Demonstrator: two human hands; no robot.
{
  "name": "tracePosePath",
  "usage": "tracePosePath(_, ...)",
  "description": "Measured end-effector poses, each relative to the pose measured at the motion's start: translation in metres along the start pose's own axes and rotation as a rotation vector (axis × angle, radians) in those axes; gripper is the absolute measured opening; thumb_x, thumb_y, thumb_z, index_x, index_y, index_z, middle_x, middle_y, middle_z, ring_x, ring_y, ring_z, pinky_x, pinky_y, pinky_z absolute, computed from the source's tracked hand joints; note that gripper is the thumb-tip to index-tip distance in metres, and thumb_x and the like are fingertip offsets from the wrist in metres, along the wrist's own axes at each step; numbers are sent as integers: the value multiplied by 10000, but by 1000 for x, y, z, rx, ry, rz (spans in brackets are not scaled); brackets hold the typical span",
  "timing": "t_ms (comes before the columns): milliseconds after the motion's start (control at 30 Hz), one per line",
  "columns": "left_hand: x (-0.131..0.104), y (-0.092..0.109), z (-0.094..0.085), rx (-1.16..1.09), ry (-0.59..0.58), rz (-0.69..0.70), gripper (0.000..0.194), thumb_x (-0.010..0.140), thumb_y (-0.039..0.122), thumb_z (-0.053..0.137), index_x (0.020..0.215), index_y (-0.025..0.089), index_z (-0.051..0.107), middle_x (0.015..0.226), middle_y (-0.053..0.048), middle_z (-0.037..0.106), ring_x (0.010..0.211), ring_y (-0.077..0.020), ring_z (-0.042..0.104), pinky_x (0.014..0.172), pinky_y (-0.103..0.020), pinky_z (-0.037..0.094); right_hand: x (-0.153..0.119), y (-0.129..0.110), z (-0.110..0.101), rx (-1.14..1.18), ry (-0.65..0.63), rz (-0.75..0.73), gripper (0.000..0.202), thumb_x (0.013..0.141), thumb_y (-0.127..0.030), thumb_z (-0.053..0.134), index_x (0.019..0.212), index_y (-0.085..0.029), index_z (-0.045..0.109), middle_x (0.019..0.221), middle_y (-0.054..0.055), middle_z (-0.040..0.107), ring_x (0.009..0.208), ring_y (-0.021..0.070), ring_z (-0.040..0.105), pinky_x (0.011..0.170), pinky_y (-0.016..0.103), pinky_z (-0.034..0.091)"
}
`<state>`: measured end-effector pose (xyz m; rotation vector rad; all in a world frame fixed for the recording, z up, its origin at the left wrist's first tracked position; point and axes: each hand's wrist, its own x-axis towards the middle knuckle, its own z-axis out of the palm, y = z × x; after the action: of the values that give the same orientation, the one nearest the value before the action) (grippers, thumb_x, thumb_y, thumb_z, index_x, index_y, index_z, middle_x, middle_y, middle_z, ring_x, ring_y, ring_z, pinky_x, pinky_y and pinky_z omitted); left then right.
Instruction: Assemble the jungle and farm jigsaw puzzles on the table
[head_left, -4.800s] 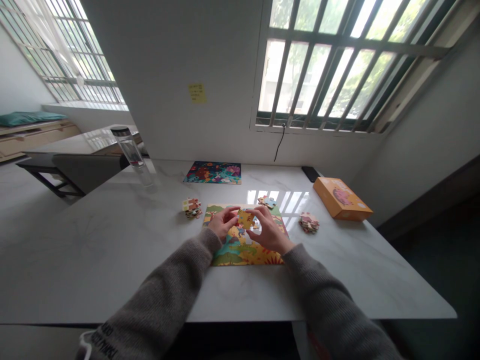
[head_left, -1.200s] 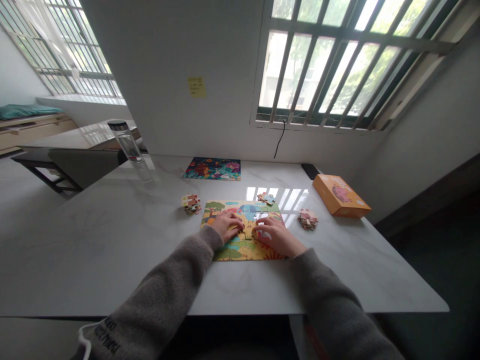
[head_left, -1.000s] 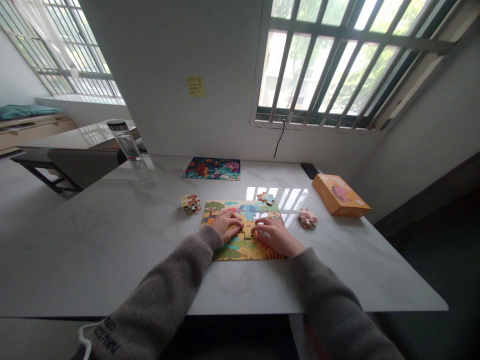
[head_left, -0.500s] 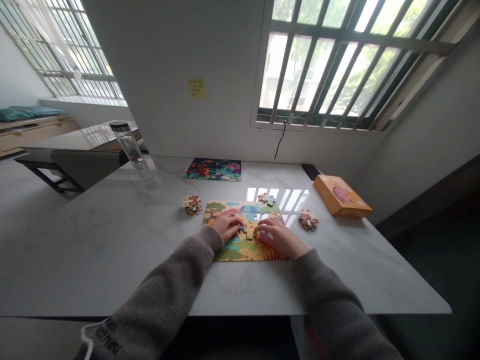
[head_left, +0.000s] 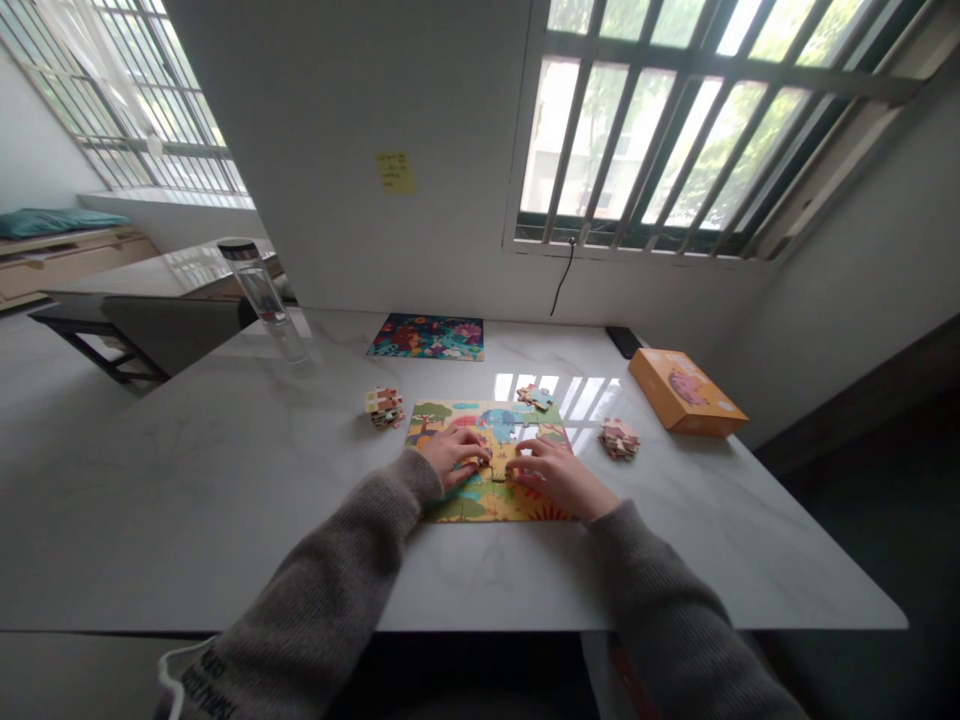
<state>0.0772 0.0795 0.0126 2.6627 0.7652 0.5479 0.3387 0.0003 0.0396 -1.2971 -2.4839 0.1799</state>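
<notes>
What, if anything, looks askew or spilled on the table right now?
The yellow puzzle piece between the left hand and right hand seems not fully seated in the puzzle: a dark gap shows along its near edge. I see nothing spilled.

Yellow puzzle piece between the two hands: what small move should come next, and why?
Probably a gentle downward nudge of the yellow piece: a dark line shows along its near edge, so it seems not fully seated in the puzzle, and the left hand and right hand are well placed at its two sides.
</notes>
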Motion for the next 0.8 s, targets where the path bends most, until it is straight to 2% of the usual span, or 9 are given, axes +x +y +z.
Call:
tracePosePath(233,-2,-1,3,28,-6,14,259,879,259,632,1115,296,733,1188,-74,634,1137,-268,555,1044,-429,434,0,-4,-2,-3,12,13,214,951,-238,612,1107,-294,748,1206,107,659,1072,262,618,932,431,500)
tracePosePath(367,-2,12,7,105,-17,16,263,892,241,595,1130,282,699,1271,-60,635,1175,-281,524,1049,-447,402,-1,-4,-2,15,4,13,258,938,-179,603,1119,-296,744,1203,92,666,1080,249,622,948,418,498)
tracePosePath(467,-1,24,10,156,-35,34,324,923,251,547,1229,290,645,1346,-34,623,1226,-288,488,1075,-471,345,0,-2,0,-5,7,31,238,933,-202,622,1113,-295,748,1257,98,635,1106,253,608,971,428,484)
tracePosePath(633,1,32,11,172,-51,42,345,906,328,594,1247,292,636,1345,-34,622,1223,-291,476,1087,-466,311,0,-2,3,8,13,33,235,936,-223,628,1122,-313,741,1070,71,668,1009,224,605,928,392,488)
tracePosePath(800,1,30,12,148,-32,28,294,906,346,601,1191,300,654,1318,-24,633,1230,-294,470,1084,-465,308,0,4,3,104,79,11,247,955,-182,554,1134,-253,708,1061,82,669,1000,216,616,908,363,502)
